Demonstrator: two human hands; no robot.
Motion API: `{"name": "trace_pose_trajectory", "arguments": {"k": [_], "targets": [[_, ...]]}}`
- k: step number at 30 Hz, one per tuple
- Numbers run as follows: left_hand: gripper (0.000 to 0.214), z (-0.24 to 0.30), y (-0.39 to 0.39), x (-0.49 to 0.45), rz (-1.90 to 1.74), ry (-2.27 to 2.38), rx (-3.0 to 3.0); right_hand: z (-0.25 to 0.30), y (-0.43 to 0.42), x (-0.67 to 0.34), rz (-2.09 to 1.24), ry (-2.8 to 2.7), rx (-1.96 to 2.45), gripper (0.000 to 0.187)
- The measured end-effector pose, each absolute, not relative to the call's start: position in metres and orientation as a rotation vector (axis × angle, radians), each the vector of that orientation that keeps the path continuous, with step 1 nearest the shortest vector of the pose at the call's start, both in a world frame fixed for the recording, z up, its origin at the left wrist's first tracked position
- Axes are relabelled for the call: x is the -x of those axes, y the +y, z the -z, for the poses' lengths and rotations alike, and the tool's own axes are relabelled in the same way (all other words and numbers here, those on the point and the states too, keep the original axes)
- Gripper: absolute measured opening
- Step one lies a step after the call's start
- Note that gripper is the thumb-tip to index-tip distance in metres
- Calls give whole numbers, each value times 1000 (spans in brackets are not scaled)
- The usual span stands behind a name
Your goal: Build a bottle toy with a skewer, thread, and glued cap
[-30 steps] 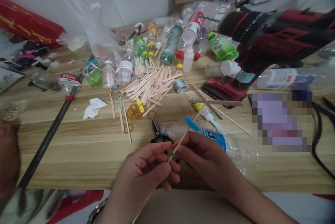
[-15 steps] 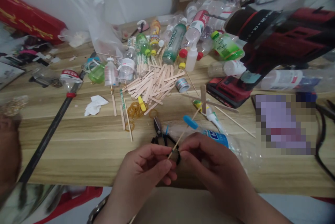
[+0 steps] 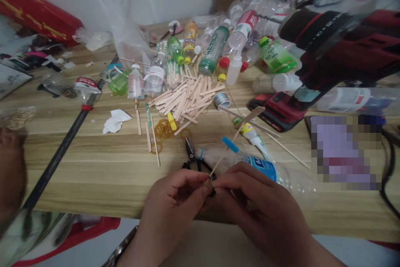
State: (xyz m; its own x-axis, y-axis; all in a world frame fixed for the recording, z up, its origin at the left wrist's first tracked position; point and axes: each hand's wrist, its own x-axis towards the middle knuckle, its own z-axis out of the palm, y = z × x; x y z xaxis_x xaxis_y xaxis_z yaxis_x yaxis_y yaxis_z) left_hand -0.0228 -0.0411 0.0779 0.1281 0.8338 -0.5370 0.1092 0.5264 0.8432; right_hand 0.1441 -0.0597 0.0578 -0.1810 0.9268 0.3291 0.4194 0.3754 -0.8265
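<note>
My left hand (image 3: 175, 206) is closed, its thumb and forefinger pinching the lower part of a thin wooden stick (image 3: 220, 160). A short blue piece (image 3: 230, 145) is on the stick, and a flat craft stick (image 3: 251, 117) crosses near its far end. My right hand (image 3: 262, 202) is closed beside the left, fingertips pinched at the same spot on the stick; what they grip is too small to make out. Black-handled pliers (image 3: 190, 150) lie just beyond my hands, partly hidden. A clear bottle with a blue label (image 3: 264, 168) lies behind my right hand.
Loose craft sticks (image 3: 184, 98) are heaped mid-table near rubber bands (image 3: 165, 128) and a wire spool (image 3: 222, 100). A red and black drill (image 3: 315, 67) stands right. Plastic bottles (image 3: 215, 50) crowd the back. A dark bar (image 3: 59, 154) lies left, near another person's hand or arm (image 3: 11, 171).
The stick has turned in my fingers, so the craft stick at its end now slants up to the right. My right fingertips have come closer to the left ones. The view has shifted slightly.
</note>
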Motion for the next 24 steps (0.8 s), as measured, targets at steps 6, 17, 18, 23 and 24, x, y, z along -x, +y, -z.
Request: {"name": "trace_pose_trajectory", "arguments": {"k": [6, 17, 18, 23, 24], "targets": [[15, -76, -42, 22, -596, 1389, -1109, -59, -60, -141, -628, -1839, 1230, 18], [17, -70, -50, 24, -511, 1392, -1518, -64, -44, -153, -252, -2297, 1198, 31], [17, -70, -50, 24, -508, 1384, -1519, -65, -44, -154, -256, -2307, 1202, 31], [17, -67, -55, 22, -548, 1367, -1432, -67, -41, -154, -337, -2294, 1224, 29], [16, -66, -56, 22, -575, 1374, -1428, -67, -41, -153, -359, -2294, 1230, 29]]}}
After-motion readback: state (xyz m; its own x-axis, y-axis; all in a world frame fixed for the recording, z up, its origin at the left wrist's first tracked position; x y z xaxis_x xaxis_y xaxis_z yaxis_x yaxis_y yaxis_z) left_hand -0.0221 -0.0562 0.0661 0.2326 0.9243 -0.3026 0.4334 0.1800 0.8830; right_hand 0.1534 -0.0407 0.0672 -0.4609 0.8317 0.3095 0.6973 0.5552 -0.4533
